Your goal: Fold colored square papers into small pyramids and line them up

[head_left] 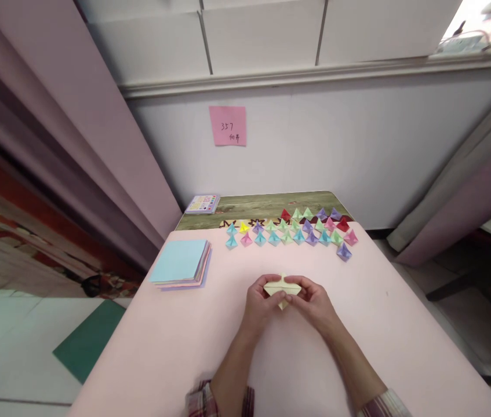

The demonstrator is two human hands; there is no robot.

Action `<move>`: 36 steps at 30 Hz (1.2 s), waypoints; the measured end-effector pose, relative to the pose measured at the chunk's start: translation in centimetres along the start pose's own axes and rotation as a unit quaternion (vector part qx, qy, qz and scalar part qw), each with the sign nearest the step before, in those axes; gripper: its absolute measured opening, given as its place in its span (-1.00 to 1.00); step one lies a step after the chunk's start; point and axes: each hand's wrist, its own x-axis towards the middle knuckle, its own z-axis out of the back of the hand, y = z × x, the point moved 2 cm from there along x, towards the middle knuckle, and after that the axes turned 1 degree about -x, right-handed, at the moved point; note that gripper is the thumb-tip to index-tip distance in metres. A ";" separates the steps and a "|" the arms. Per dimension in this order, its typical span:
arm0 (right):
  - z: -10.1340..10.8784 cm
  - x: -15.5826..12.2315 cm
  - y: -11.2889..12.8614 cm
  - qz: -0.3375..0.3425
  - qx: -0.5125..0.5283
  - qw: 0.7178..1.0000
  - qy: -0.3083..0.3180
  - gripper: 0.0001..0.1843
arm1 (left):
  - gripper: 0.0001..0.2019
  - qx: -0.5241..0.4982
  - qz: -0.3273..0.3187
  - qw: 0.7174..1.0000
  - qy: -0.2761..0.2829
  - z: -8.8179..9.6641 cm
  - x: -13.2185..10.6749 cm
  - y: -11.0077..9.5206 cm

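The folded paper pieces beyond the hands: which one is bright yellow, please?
It is the yellow piece near the left end, between a blue piece and a purple piece; no other is so strongly yellow.

The bench (175, 341) fills the lower middle of the frame. On its left lies a paper stack (178, 263), with a flat packet (203, 204) behind at the back corner. Rows of folded pieces (286, 237) stand right of the stack; before them, a folded paper (282, 286) sits between left grip (260, 301) and right grip (317, 298).
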 end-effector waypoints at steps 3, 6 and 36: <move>0.3 0.2 -0.4 0.000 0.010 1.000 -0.005 -0.44 | -0.55 -0.005 -0.003 1.000 0.015 -0.1 0.1 0.1; 0.3 0.3 -0.7 -0.015 0.031 0.999 -0.021 -0.46 | -0.59 0.014 -0.013 1.000 0.005 -0.1 0.2 0.3; -0.2 0.2 -0.7 0.015 -0.049 0.997 -0.056 -0.66 | -0.71 0.050 -0.006 0.997 0.060 -0.4 0.2 0.8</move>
